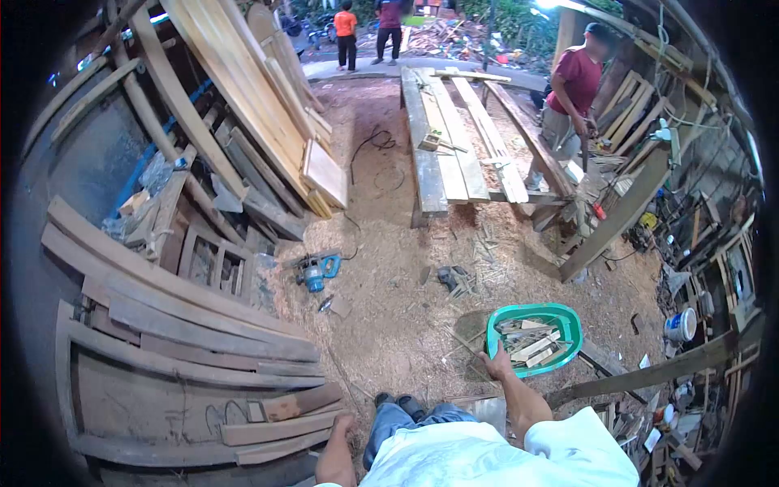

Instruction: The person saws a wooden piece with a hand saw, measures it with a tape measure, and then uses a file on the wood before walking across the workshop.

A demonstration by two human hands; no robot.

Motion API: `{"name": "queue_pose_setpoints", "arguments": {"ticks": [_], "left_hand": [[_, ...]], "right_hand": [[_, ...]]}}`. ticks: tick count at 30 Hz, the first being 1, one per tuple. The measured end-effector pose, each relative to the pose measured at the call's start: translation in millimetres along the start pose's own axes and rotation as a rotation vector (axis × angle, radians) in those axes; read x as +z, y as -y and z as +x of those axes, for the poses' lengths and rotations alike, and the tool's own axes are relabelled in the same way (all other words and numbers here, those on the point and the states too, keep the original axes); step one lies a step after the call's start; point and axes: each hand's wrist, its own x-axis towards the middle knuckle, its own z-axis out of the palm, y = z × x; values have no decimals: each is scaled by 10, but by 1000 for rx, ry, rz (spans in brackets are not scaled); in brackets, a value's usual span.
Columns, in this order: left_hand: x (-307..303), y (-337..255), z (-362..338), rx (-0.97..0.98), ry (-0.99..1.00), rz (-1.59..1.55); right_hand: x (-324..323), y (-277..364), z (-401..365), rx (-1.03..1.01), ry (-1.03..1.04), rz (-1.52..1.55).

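My right hand (pixel 497 364) is closed on the near-left rim of a green plastic basin (pixel 574 321). Inside the basin lie several short offcuts of wood (pixel 537 347). My left hand (pixel 346 422) hangs low beside my leg, close to the ends of some short boards (pixel 284 430) at the left; its fingers are too foreshortened to read. Wood scraps (pixel 462 284) and a dark object (pixel 448 278) lie on the sawdust-covered ground beyond the basin.
A long workbench (pixel 432 174) holding planks stands ahead. At its right is another person (pixel 572 89). A blue power tool (pixel 315 274) with a cord sits on the ground. Boards (pixel 195 325) line the left; a white bucket (pixel 680 325) stands right.
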Motion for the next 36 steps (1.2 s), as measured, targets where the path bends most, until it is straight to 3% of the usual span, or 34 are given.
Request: {"name": "queue_pose_setpoints", "arguments": {"ticks": [1,4,6,9,11,14,16,19,20,22,24,26,27,29,30,31,32,33,34,36], "left_hand": [[-49,-52,52,26,-34,112],[-564,-646,-166,60,78,-288],[-760,-1021,68,255,-39,-2],[-976,-1360,279,378,-116,-264],[-1056,-1516,242,397,-101,-263],[-1088,-1804,368,434,-7,-279],[-1223,-2090,95,433,-69,-66],[-1005,-1988,599,381,-115,-143],[-1036,-2065,512,349,-46,-159],[-989,-2014,674,306,-9,-9],[-944,-2094,597,95,116,-187],[-725,-1988,609,-56,-16,-200],[-588,-1919,619,-16,-86,-380],[-483,-2072,305,-208,-33,-339],[-321,-1750,547,-196,148,-73],[-240,-1649,656,-139,323,191],[-216,-1816,635,-143,319,194],[-156,-1966,588,-241,322,-61],[-121,-2189,569,-336,322,-315],[-66,-2626,777,-239,267,-175]], "right_hand": [[37,-2,27,9,-16,4],[97,51,18,10,-84,56],[127,213,80,-21,-110,35],[237,368,89,-19,-117,-9],[342,422,133,-125,-182,86],[432,498,241,-113,-180,118],[460,492,341,-72,-150,82],[409,573,464,25,0,-4],[418,571,571,21,14,-8],[520,423,800,41,4,-13],[727,75,1233,75,135,-34],[1160,-476,1760,101,241,-173],[1014,-311,1948,94,247,-165],[646,-26,2044,88,475,-46],[343,297,2117,276,606,39],[247,326,2238,279,617,43],[203,260,2409,61,550,-84],[160,185,2564,-154,475,-209],[518,-162,2928,61,405,-78],[186,-13,3276,51,376,-73]]}}
